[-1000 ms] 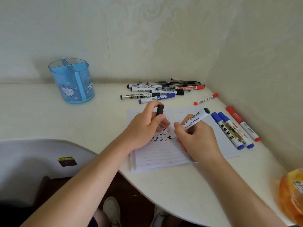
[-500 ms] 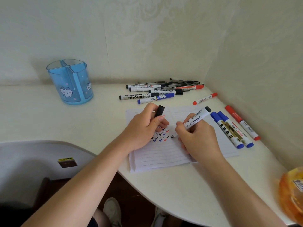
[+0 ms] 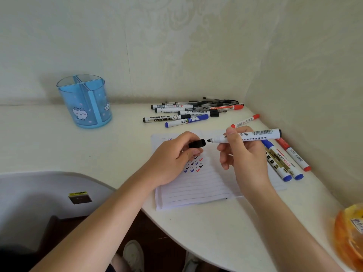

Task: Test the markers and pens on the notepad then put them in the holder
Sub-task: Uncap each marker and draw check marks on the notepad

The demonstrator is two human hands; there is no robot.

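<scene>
the right hand (image 3: 241,156) holds a white marker (image 3: 257,135), with its thumb and fingers curled round it. the marker lies almost flat in the air above the notepad (image 3: 196,187), and its black tip points to the left. the left hand (image 3: 172,160) pinches the black cap (image 3: 197,143) between thumb and fingers. the open end of the cap faces the marker tip. the tip and the cap are very close, and i cannot tell if they touch.

the notepad lies flat on the white counter (image 3: 216,232), under both hands. it has lines on it and rows of little tick marks (image 3: 193,163) in black, blue and red, just under the left hand's fingers.

the blue holder (image 3: 86,101) stands upright on the counter, far to the left, close to the wall (image 3: 176,46). it is see-through, has a few parts inside and a little cat face on its side. it is well apart from both hands.

a pile of markers and pens (image 3: 196,109) lies at the back of the counter, near the wall, behind the notepad. a small red marker (image 3: 246,120) lies alone just behind the right hand. two blue markers (image 3: 277,163) lie side by side to the right of the notepad, partly hidden by the right hand. a big red marker (image 3: 294,156) lies just beside them, nearer the side wall.

an orange bag (image 3: 351,232) sits at the right edge of the view, all blurry. a shoe (image 3: 133,254) shows below the counter edge.
</scene>
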